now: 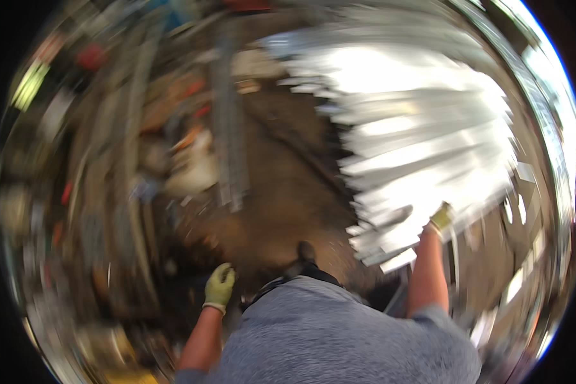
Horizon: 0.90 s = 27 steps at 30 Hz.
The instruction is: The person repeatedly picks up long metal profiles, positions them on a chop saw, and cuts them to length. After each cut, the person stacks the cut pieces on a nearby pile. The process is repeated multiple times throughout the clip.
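My left hand (pixel 220 285), in a yellow-green work glove, hangs low beside my body. Its fingers are loosely curled and slightly apart, with nothing visible in them. Out to the right, my right hand (pixel 441 216) wears a matching glove and is at the near edge of a large stack of shiny silvery metal strips (pixel 422 147). Motion blur smears its fingers, so I cannot tell whether it grips or only touches a strip. A thin pale strip (pixel 455 259) shows just below that hand. Glare washes out much of the stack.
Brown dirty ground (pixel 281 205) lies ahead of my shoe (pixel 306 253). A long grey metal beam (pixel 227 121) runs along the left side of it. Beyond that are a blurred pale sack-like object (pixel 195 168) and scattered clutter. Long rails (pixel 133 160) stretch farther left.
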Tool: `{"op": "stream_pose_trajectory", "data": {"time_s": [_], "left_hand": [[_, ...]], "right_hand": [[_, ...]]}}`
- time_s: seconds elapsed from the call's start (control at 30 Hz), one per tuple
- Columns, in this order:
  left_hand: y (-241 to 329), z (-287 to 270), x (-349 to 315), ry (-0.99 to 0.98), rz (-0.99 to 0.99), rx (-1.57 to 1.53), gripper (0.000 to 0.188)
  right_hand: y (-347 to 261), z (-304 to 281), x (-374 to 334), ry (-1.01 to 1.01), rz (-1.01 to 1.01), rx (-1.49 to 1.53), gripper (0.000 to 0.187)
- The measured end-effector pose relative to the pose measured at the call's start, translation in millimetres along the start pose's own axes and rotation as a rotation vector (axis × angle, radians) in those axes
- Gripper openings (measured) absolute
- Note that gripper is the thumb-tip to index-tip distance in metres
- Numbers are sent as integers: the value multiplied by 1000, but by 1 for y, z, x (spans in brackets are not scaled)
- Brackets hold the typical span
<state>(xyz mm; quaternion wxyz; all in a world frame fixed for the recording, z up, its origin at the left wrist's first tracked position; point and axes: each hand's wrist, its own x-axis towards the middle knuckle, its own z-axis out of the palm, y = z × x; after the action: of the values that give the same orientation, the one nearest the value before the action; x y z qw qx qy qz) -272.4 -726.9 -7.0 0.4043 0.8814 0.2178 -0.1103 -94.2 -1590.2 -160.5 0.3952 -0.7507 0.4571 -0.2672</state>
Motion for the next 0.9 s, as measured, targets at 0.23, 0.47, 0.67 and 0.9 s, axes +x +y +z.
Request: {"op": "stream_pose_trajectory", "data": {"time_s": [0.23,0.47,0.67,0.9], "left_hand": [[-138,22,-273,363,-459,26,39],[-228,51,-498,1105,-1145,-81,32],[-395,-46,-605,1325,-1373,32,64],[-544,-215,-633,778,-1549,119,90]], "right_hand": [[-416,147,-179,-432,-532,792,47],[-526,212,-548,-1240,-985,732,51],[-426,188,-813,-1968,-998,543,49],[-369,129,-987,-2201,-1537,107,45]]}}
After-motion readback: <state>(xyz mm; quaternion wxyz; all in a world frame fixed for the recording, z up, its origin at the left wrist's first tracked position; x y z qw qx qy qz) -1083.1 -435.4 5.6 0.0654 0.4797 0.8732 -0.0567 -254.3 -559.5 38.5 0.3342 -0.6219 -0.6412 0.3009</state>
